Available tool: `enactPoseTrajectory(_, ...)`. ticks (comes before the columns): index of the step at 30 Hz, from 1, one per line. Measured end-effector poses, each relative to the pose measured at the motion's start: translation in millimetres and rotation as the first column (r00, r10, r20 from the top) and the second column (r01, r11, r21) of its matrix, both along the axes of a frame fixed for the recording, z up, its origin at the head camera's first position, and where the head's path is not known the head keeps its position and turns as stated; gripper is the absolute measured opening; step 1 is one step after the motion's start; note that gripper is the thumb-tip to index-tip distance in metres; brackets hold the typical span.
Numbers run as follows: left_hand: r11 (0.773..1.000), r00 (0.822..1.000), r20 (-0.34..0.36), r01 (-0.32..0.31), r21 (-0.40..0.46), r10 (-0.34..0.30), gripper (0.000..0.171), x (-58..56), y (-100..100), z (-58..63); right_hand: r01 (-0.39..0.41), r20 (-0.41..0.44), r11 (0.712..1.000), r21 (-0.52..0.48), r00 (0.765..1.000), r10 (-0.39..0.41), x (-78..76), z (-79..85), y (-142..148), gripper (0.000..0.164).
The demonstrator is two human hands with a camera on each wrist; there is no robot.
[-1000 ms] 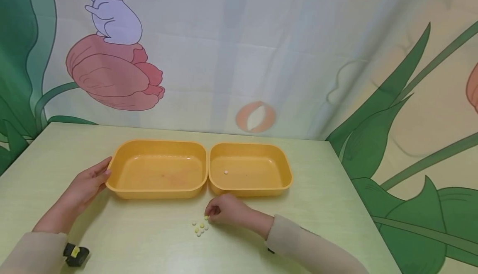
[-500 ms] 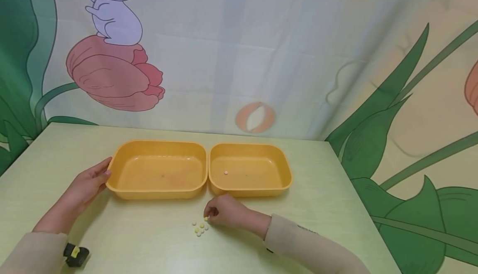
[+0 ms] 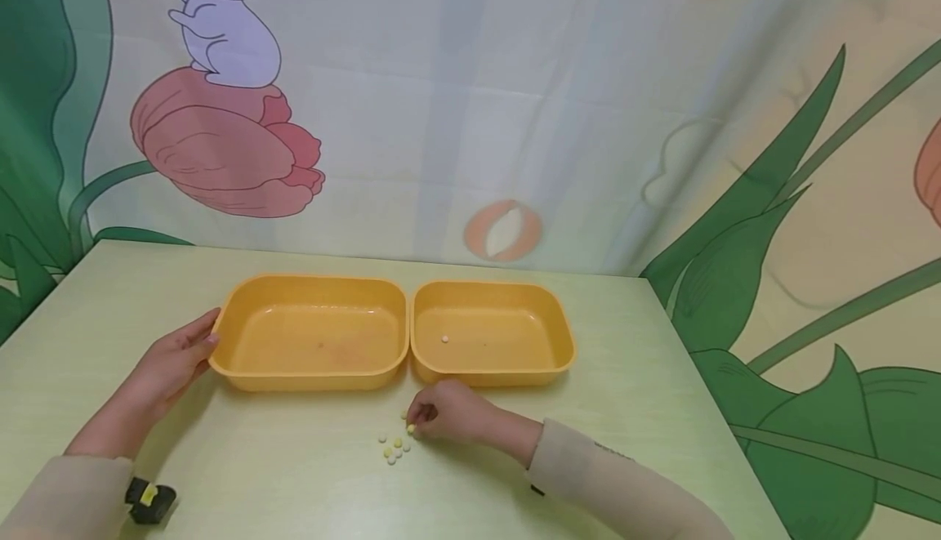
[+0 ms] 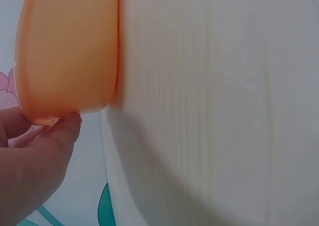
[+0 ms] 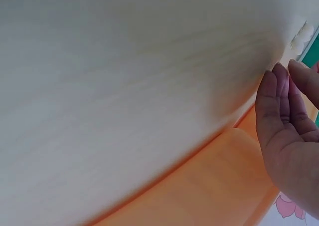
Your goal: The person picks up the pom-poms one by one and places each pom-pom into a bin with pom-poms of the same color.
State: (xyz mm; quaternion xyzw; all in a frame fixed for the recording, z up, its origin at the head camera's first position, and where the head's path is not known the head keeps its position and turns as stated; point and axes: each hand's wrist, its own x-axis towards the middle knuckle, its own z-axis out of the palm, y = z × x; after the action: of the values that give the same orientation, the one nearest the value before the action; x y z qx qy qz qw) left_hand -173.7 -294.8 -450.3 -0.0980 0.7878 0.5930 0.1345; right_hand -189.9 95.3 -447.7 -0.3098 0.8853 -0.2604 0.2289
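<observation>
My left hand (image 3: 172, 363) holds the left end of the larger yellow-orange tray (image 3: 309, 382), thumb and fingers at its rim. In the left wrist view, the fingertips (image 4: 75, 120) meet the tray's end wall (image 4: 70, 61). My right hand (image 3: 452, 413) is in front of the smaller tray (image 3: 500, 378), low over the table. Its thumb and forefinger pinch a small yellow tablet (image 3: 411, 428); in the right wrist view the tablet is hidden. Just behind those fingers lies another pale yellow tablet (image 3: 403, 415). Several white and yellow tablets (image 3: 398, 443) lie loosely grouped to the left.
One white tablet (image 3: 444, 339) lies inside the smaller tray, which stands close beside the larger one. A black strap piece with a yellow patch (image 3: 150, 501) shows at my left cuff. Behind the pale table (image 3: 294, 475) hangs a printed curtain (image 3: 412, 115).
My right hand shifts slightly left, then back right, with the yellow tablet at its fingertips. A tablet behind the fingers comes into view. My left hand stays on the larger tray.
</observation>
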Motion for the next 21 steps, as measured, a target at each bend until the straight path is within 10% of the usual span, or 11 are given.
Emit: enactPoseTrajectory(21, 1.000, 1.000, -0.004, 0.002, -0.002, -0.002, 0.064, 1.3, -3, -0.4, 0.023, 0.091, 0.992, -0.120, 0.996, -0.012, -13.1, 44.3, -7, 0.008)
